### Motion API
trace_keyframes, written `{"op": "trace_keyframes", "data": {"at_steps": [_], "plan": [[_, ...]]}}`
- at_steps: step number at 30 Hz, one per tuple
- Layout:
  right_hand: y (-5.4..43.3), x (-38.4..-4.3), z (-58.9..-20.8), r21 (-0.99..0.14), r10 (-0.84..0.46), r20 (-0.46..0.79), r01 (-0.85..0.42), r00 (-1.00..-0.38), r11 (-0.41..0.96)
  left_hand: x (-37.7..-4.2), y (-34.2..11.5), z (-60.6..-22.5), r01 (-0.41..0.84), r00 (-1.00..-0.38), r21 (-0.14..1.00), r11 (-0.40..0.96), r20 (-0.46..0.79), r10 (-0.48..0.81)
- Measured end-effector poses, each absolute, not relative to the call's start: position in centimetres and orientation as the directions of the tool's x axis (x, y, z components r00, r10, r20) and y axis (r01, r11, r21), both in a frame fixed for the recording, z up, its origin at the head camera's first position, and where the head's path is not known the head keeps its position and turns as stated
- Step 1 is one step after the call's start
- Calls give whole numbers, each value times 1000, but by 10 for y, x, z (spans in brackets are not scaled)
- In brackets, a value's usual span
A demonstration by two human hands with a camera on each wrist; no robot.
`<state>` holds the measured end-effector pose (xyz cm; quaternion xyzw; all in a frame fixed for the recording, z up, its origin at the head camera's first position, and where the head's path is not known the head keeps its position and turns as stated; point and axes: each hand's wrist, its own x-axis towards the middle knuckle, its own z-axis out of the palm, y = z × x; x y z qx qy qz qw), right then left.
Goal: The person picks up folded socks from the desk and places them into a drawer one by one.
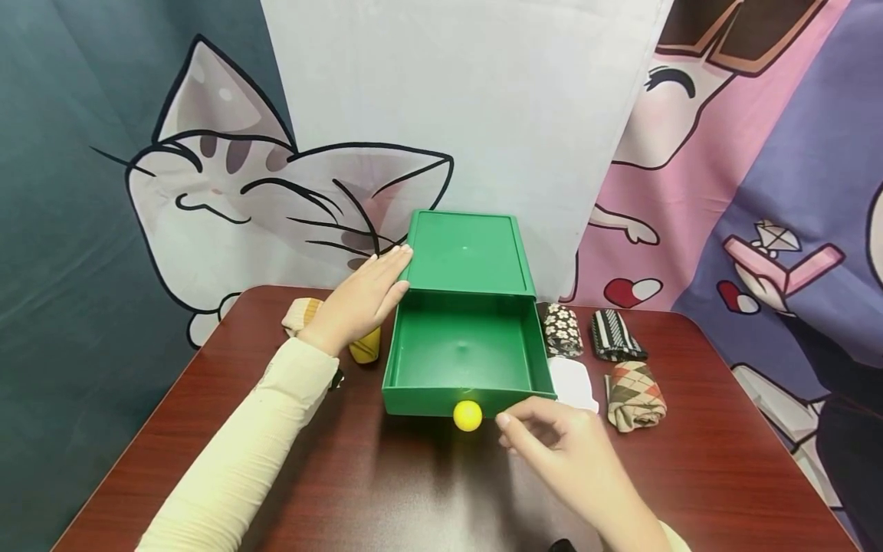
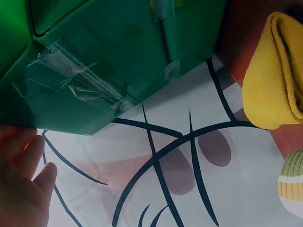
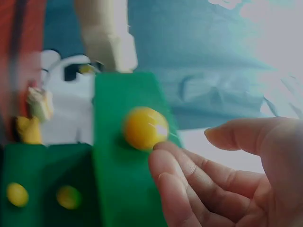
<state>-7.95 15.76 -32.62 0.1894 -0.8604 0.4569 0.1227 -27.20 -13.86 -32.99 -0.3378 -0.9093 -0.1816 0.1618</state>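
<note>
A green box (image 1: pixel 465 253) stands on the table with its drawer (image 1: pixel 461 360) pulled out, the bare green bottom showing. On the drawer's front is a round yellow knob (image 1: pixel 467 415), seen close up in the right wrist view. My left hand (image 1: pixel 366 295) rests with straight fingers against the upper left edge of the box. Just right of the knob is my right hand (image 1: pixel 559 445), its fingers loosely bent. In the right wrist view, the thumb and fingers (image 3: pixel 173 165) stand apart, with nothing between them; whether a fingertip touches the knob I cannot tell.
Right of the box lie rolled socks: a black floral one (image 1: pixel 562 330), a striped one (image 1: pixel 616 335), an argyle one (image 1: pixel 635 396) and a white item (image 1: pixel 572 383). A yellow roll (image 1: pixel 366 346) and a cream roll (image 1: pixel 300 314) lie left. A printed cloth (image 1: pixel 455 100) hangs behind.
</note>
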Motion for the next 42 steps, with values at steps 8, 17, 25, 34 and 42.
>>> {"op": "trace_keyframes", "data": {"at_steps": [8,17,25,34,42], "plan": [[193,-97,-306,-753,-44,494,-453,-868,478,-270,-139,-329,665,-727,222,713,410,551],[240,-176,-321,-778,72,441,-342,-894,527,-270,-138,-329,659,-732,223,718,407,546],[267,-243,-353,-629,53,372,-209,-927,748,-272,-139,-332,674,-714,213,707,432,551],[289,-290,-386,-561,25,118,-46,-993,827,-271,-137,-331,682,-707,220,697,442,552],[290,-312,-409,-490,22,-14,26,-1000,871,-270,-137,-332,677,-710,217,703,444,547]]}}
